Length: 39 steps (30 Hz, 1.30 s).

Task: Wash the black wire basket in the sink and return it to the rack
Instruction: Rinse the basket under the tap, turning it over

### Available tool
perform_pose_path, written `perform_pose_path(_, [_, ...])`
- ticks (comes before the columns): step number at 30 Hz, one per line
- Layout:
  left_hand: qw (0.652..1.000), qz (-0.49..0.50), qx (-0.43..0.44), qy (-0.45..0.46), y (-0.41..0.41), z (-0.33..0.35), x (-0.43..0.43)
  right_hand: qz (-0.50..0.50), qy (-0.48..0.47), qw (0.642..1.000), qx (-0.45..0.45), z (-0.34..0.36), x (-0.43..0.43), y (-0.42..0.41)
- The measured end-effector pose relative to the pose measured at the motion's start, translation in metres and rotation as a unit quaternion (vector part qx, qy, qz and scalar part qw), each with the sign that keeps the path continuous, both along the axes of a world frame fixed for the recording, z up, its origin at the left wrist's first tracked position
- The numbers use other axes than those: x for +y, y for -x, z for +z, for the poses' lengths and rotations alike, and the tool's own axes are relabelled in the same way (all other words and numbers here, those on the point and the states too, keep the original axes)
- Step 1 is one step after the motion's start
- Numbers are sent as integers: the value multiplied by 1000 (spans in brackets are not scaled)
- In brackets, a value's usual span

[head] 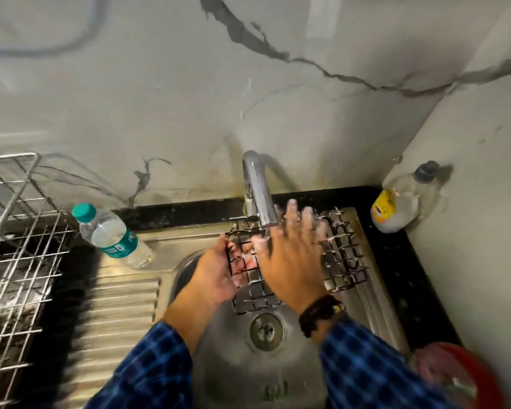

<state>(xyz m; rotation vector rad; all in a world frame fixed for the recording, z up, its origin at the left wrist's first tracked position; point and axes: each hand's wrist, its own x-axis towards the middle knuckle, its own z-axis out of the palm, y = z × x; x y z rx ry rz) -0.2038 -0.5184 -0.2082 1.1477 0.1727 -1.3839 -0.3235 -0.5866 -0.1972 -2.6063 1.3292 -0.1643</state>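
The black wire basket (341,255) lies tilted over the steel sink (227,367), under the chrome tap (258,193). My left hand (216,273) grips the basket's left edge from below. My right hand (289,249) lies flat on top of the wire grid, fingers spread and soapy, just below the spout. The drain (266,329) shows beneath the basket's near edge. The metal wire rack (15,237) stands at the left on the counter.
A water bottle with a teal cap (109,231) leans at the sink's back left by the ribbed drainboard (112,320). A soap bottle with a yellow label (401,202) stands in the back right corner. A red object (455,376) sits at the lower right.
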Motion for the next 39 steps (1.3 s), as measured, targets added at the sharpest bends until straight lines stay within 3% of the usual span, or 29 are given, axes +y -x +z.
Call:
perform_pose_path(2, [987,117,-43,102,23,3,-11,113,19,993,6,0,24,-24])
perform_pose_path(3, [964,199,-26,176,34,2,-12,176,34,984,4,0,35,-28])
perform_pose_path(4, [954,226,29,194,38,7,-11,213,43,976,1,3,37,-26])
perform_pose_path(6, [992,105,13,71,16,5,-9,210,44,977,0,1,19,-13])
perform_pose_path(8, [1000,-8,9,-18,-14,-4,-3,140,38,989,13,-13,-11,10])
perform_pose_path(12, [999,11,11,-35,-16,-12,-6,-18,2,1000,12,-24,-34,32])
perform_pose_path(14, [999,26,3,-40,-12,-16,-8,12,11,1000,13,-17,-7,12])
perform_pose_path(17, [998,41,16,-51,-16,-11,-5,158,2,987,1,-7,31,-8])
perform_pose_path(19, [998,48,10,-47,-21,-13,3,202,2,979,7,-6,24,-1])
perform_pose_path(21, [997,45,-5,-59,-30,-16,11,168,6,986,4,-15,0,19])
perform_pose_path(24, [997,32,-18,-69,-38,-11,17,7,-24,1000,-5,-18,-34,48])
perform_pose_path(26, [996,22,-27,-79,-40,-7,13,-75,-63,994,-43,-14,-34,47])
perform_pose_path(29, [991,4,-55,-124,-46,3,4,-171,-38,977,-120,-9,-16,28])
perform_pose_path(32, [972,-21,-140,-188,-55,9,-3,-199,-127,950,-206,-15,-9,27])
perform_pose_path(34, [956,-29,-193,-219,-56,8,-4,-214,-199,931,-217,-18,-12,29])
perform_pose_path(39, [967,-10,-189,-173,-44,1,2,-226,-119,940,-226,-9,-22,29])
